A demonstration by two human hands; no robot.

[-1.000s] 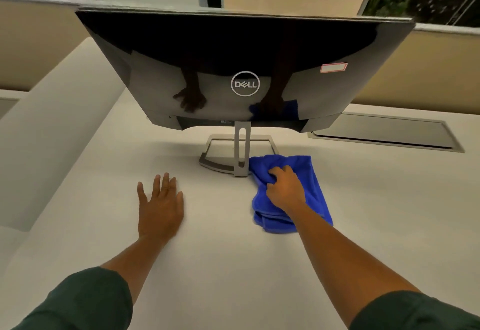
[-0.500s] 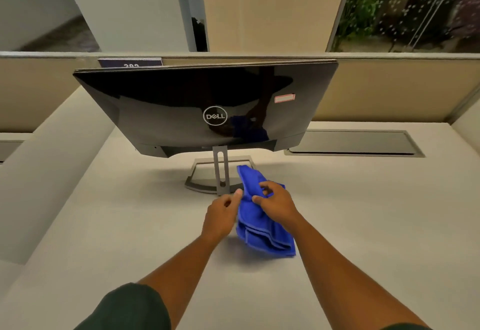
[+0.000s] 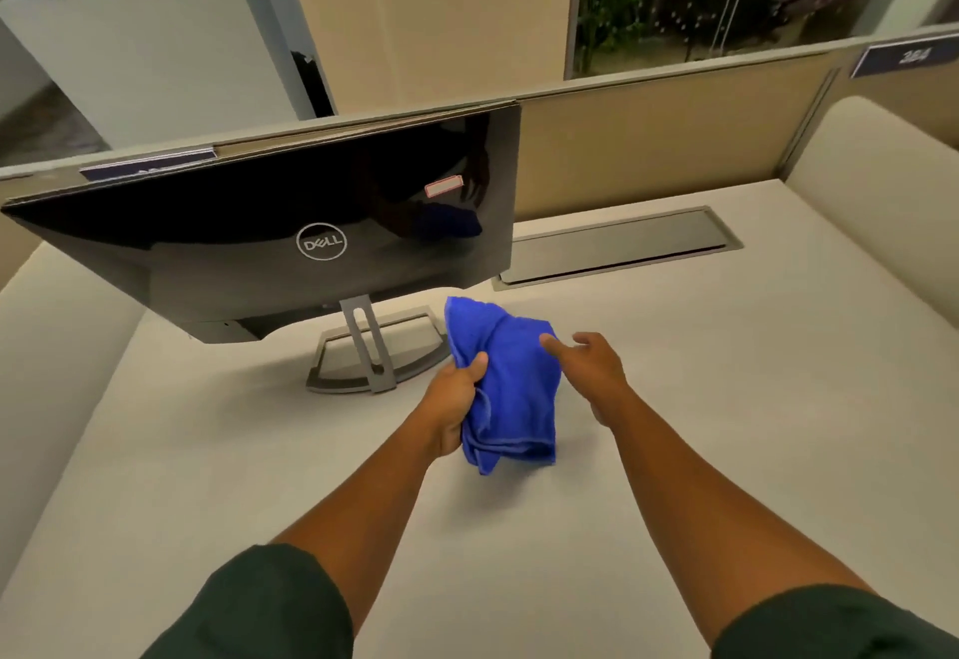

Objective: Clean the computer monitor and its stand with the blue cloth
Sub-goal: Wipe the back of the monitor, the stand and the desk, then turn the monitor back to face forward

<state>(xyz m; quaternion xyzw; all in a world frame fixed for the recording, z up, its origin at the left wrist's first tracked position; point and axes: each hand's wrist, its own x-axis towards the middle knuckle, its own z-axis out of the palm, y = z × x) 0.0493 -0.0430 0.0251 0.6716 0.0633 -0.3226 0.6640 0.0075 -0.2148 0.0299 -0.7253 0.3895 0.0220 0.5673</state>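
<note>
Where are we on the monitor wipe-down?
Done: the blue cloth is off the desk, in the left hand grip. In hand: right hand open beside it, cloth bunched. Left: cloth touches neither monitor nor stand, so no wiping visible.

A pale beige desk [image 3: 674, 399] carries everything here. The grey open-frame stand [image 3: 373, 352] sits on it left of centre, holding up the monitor [image 3: 259, 222] by a slim upright post. Further back, to the right, a long grey cable hatch [image 3: 617, 246] is set flush into the desk, just before the tan partition [image 3: 648, 139] along its far edge.
</note>
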